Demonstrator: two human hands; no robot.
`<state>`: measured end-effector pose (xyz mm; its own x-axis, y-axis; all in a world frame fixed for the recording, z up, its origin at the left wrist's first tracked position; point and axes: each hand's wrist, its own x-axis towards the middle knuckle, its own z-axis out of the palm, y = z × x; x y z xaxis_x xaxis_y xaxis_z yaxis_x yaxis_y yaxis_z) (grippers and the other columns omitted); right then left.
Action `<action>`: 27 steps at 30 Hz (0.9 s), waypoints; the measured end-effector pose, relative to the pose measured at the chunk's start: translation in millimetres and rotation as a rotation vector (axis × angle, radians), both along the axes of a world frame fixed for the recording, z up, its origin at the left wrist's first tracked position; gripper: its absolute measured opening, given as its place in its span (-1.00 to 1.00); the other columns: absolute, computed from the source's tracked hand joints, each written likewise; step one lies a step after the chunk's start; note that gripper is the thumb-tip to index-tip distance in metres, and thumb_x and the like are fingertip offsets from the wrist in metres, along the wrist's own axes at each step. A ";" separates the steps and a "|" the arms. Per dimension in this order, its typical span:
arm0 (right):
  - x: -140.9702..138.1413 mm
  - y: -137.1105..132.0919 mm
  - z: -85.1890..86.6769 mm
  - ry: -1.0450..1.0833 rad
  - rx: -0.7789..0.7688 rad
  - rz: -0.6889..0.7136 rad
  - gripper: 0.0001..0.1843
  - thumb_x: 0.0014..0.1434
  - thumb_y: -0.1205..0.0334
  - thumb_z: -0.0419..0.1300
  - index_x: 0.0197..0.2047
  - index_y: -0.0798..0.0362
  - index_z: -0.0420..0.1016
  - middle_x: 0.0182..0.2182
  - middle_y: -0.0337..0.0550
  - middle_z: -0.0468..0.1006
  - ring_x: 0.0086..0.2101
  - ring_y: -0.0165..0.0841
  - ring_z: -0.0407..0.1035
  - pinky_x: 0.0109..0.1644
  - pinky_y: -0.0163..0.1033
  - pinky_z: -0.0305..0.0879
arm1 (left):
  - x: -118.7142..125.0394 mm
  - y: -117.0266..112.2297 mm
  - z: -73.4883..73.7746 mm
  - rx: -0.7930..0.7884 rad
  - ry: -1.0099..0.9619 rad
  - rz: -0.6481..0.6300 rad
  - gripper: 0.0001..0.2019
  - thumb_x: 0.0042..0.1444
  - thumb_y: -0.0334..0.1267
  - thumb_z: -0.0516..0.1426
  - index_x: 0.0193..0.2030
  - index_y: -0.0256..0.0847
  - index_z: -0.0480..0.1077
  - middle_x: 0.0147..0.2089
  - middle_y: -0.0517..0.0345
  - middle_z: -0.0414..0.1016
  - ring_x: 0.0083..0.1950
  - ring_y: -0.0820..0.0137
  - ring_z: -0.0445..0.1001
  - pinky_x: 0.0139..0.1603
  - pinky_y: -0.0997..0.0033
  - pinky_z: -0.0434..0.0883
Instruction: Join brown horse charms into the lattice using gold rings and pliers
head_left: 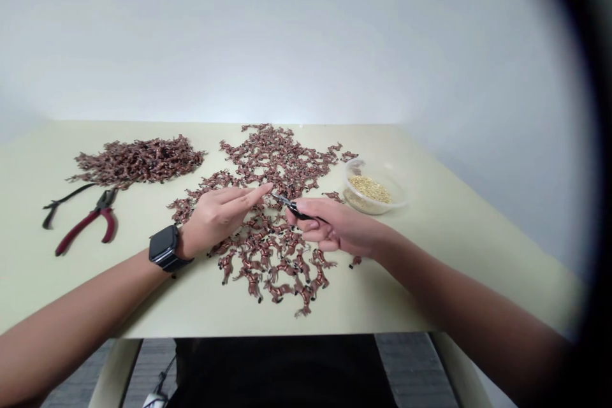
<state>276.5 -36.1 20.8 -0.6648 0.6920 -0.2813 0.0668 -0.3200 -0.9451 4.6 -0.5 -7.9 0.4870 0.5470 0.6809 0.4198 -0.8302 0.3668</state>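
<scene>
My right hand is closed round small black-handled pliers, their tip pointing left. My left hand, with a black smartwatch on the wrist, has its fingers pressed together in a pinch right at the pliers' tip; whatever sits between the fingertips is too small to make out. Both hands hover over a spread of several small brown horse-shaped charms lying flat on the pale green table.
A heap of the same brown charms lies at the far left. Red-handled pliers and a black-handled tool lie near the left edge. A clear plastic bowl of tiny gold pieces stands to the right. A white wall is behind.
</scene>
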 end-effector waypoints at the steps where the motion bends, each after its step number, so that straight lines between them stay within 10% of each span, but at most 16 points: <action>1: 0.3 0.3 0.0 -0.023 0.032 -0.012 -0.67 0.38 -0.10 0.08 -0.16 0.01 0.34 -0.45 -0.35 -0.03 -0.52 -0.47 -0.23 -0.57 -0.31 -0.30 | 2.5 -2.6 3.0 -0.111 -0.031 0.036 -0.60 0.23 -0.37 0.24 0.19 -0.01 0.53 -0.22 0.11 0.69 -0.25 0.40 0.61 -0.17 0.43 0.56; 9: -3.8 -0.3 -14.1 -0.506 0.861 -0.304 -0.71 0.35 -0.06 0.13 -0.07 -0.01 0.39 -0.51 -0.32 0.27 -0.53 -0.43 0.09 -0.42 -0.23 0.01 | 19.2 -5.0 2.0 -1.183 -0.569 -0.188 -0.58 0.15 -0.19 0.35 0.14 -0.25 0.54 -0.31 0.04 0.65 -0.53 0.50 0.47 -0.47 0.46 0.50; 27: -2.5 3.6 -17.0 -0.576 1.065 -0.251 -0.72 0.35 0.01 0.11 -0.04 0.03 0.40 -0.30 -0.15 0.47 -0.37 -0.33 0.27 -0.28 -0.20 0.12 | 16.6 -3.6 1.5 -1.316 -0.620 -0.258 -0.68 0.16 -0.23 0.35 0.05 -0.22 0.59 -0.36 0.11 0.63 -0.57 0.55 0.45 -0.53 0.56 0.43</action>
<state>274.0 -32.6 3.8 -0.4467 0.8455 0.2926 0.6068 0.5266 -0.5954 21.2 -4.0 -6.4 0.4881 0.8677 -0.0941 -0.1864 0.2089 0.9600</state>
